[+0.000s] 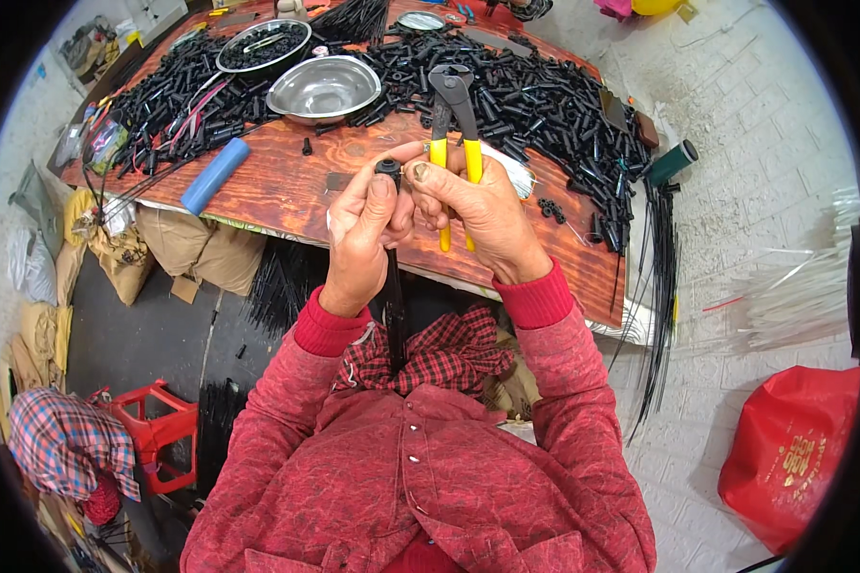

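Observation:
In front of my chest, my left hand (361, 215) is closed round the upper end of a bundle of thin black rods (395, 310). A round black cap (388, 167) sits at its top, beside my left thumb. My right hand (492, 215) grips cutting pliers (454, 105) with yellow handles, their dark jaws pointing up and away from me. The right thumb and forefinger come together right beside the cap. Whether they pinch some small part there is hidden. The lower end of the rods runs down to a checked cloth (430, 349) over my lap.
Heaps of black tubular parts (545, 105) cover the far side of the wooden table (287, 191). On it stand a steel bowl (325, 88), a second bowl (263, 46) of black pieces and a blue cylinder (215, 177). A red stool (158, 435) is at left, a red bag (793, 463) at right.

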Demonstrator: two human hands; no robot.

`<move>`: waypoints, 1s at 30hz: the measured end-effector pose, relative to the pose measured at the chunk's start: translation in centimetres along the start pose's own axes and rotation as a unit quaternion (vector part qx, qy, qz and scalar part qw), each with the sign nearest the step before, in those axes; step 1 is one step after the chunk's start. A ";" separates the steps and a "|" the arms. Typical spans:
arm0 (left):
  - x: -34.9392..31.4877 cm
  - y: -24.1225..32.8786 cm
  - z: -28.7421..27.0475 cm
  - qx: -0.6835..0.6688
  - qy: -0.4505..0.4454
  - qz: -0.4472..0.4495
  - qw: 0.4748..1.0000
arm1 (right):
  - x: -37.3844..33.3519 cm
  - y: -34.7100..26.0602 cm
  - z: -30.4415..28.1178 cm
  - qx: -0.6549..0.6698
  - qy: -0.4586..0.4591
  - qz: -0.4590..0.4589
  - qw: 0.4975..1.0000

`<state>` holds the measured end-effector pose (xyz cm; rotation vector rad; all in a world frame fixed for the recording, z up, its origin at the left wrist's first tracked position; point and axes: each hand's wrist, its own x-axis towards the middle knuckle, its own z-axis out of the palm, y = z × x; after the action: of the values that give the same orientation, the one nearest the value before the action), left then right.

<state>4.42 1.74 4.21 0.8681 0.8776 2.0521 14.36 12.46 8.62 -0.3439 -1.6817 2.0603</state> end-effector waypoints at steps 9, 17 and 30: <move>0.2 -0.6 0.0 0.032 0.016 0.016 0.999 | -0.7 -0.2 1.5 -0.088 0.059 -0.048 0.993; 0.3 -0.2 -0.5 -0.052 -0.038 0.008 0.998 | -1.8 -2.3 -1.0 -0.116 -0.003 0.011 0.993; 0.0 -0.5 -0.4 0.082 -0.021 0.030 0.996 | -4.5 -5.5 -2.9 -0.471 -0.111 0.081 0.871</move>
<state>4.28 1.89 3.58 1.0346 1.0187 2.0264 20.68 13.55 12.94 -0.5693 -2.8051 1.2369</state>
